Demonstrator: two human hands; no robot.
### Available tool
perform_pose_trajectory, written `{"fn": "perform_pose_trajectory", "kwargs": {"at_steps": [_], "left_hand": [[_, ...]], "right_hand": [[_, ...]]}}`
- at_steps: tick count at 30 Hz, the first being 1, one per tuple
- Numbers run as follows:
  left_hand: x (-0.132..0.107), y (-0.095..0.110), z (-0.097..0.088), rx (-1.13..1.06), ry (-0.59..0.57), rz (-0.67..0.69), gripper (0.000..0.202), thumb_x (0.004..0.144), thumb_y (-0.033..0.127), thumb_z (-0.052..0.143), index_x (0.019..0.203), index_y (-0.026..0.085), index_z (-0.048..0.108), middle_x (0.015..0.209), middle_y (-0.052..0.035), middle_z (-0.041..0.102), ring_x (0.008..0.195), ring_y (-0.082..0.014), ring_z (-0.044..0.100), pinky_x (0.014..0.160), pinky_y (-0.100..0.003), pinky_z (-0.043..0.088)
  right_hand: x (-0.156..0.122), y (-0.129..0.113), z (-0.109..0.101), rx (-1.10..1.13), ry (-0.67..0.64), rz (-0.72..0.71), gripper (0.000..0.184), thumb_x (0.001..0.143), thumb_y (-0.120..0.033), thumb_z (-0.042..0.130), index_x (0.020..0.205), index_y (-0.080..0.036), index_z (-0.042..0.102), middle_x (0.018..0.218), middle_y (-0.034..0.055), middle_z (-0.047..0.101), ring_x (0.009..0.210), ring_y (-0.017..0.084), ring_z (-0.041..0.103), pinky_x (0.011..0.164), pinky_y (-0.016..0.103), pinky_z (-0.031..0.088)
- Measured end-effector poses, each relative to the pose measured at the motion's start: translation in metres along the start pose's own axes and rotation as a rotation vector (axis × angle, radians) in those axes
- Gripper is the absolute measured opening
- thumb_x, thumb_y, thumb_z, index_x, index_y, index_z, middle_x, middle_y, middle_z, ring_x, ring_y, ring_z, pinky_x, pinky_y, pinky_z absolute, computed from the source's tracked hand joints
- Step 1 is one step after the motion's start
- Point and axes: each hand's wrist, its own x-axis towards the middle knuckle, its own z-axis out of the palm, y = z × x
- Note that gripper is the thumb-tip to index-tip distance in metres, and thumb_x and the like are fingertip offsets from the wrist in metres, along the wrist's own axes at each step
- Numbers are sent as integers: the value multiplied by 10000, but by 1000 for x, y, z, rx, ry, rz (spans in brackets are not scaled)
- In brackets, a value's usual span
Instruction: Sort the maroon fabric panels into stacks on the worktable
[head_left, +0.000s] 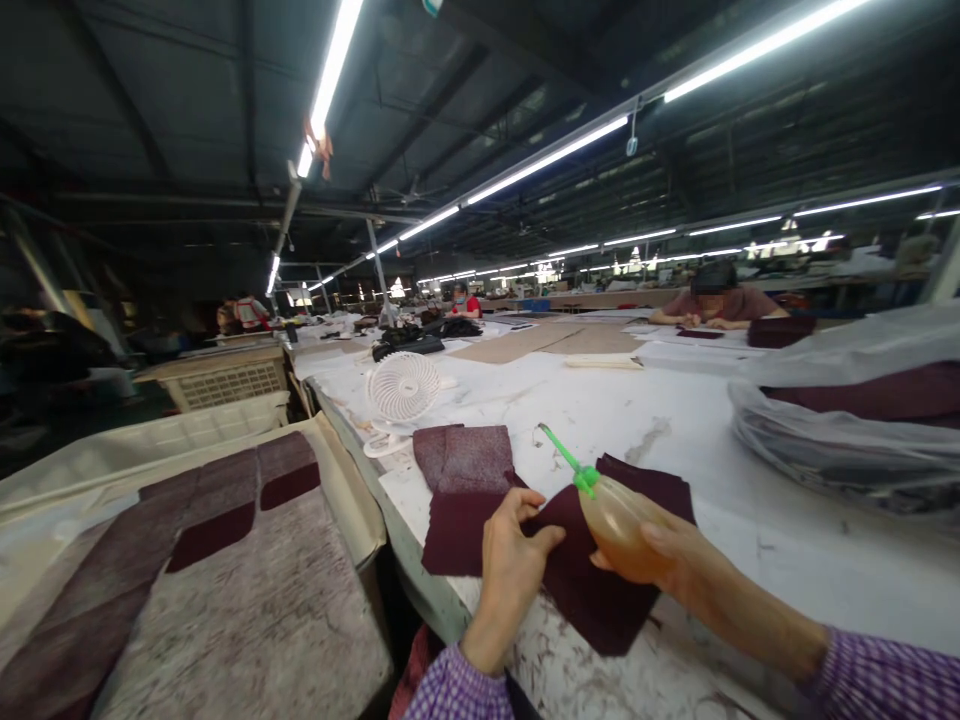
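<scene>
This is a large cloth workshop, factory-like: rows of tube lights (547,161) hang below a dark, beamed roof (187,80) at 12 o'clock; a long white-topped bench (510,390) carries cut maroon pieces (461,530) at 6 o'clock; 1 co-worker (742,304) leans by dark cloth (780,331) at 3 o'clock; a slatted crate (229,387) stands at 9 o'clock.

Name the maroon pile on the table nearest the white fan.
The partly speckled pile left of the left hand; the fabric under the bottle is plain and farther away.
</scene>
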Motion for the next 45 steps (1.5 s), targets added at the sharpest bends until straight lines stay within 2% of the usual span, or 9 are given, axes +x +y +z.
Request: {"fn": "perform_pose_trajectory", "kwargs": {"at_steps": [4,8,12,19,26,30,35,40,45], "left_hand": [[-3,5,-3,-309,-124,-89,332,589,238,739,864,168,568,708,3,636,604,-133,592,538,-218,445],[-7,15,-2,-507,-185,-177,386,558,271,768,857,148,557,674,10,632,560,-112,586,538,-217,462],[-8,20,-5,-504,-182,-178,425,491,175,781,862,144,576,671,13,638,614,-113,599,577,-206,466],[-9,26,-14,-474,-151,-173,529,464,252,828,921,156,579,657,27,626,607,-131,617,586,-240,498],[-8,33,-5,-557,-186,-213,561,444,207,852,936,166,587,658,53,582,580,-96,590,554,-205,482],[-6,27,-3,-525,-216,-216,497,471,184,842,909,163,608,664,43,599,599,-95,582,568,-201,473],[-5,16,-25,-443,-313,-150,233,617,208,774,798,127,651,771,-20,676,689,-108,599,646,-206,472],[-2,19,-59,-573,-227,-65,147,680,194,735,766,147,625,747,17,662,672,-82,577,646,-181,453],[2,24,-65,-667,-192,-123,130,674,174,722,731,143,610,726,7,655,644,-86,573,619,-184,441]], "right_hand": [[-1,-16,5,-35,42,-36,507,813,-453,575,1296,-323,492,1349,32,493,1148,279,509,937,478,452],[-3,-27,9,-82,109,-31,548,753,-493,617,1258,-301,527,1210,55,593,1013,274,583,870,459,492],[-4,-32,9,-72,120,-56,531,758,-473,617,1252,-300,528,1187,52,600,973,255,597,862,439,497],[-5,-39,11,-81,116,-64,512,749,-468,621,1225,-294,551,1140,52,621,920,254,615,856,439,503],[-11,-50,13,-128,72,-136,475,750,-475,620,1156,-234,566,922,62,673,812,253,640,809,430,514],[-12,-51,16,-128,37,-147,461,786,-444,600,1179,-212,536,960,65,668,844,238,641,824,399,504],[-4,-44,8,-176,186,-175,476,814,-428,579,1242,-243,486,1215,67,573,1044,253,570,888,406,477],[3,-24,-13,-536,333,-37,527,754,-453,648,1206,-216,517,1183,84,591,1072,290,544,912,403,444],[12,-4,-13,-521,309,23,573,749,-463,632,1212,-175,455,1151,113,585,1001,267,577,813,373,499]]}}
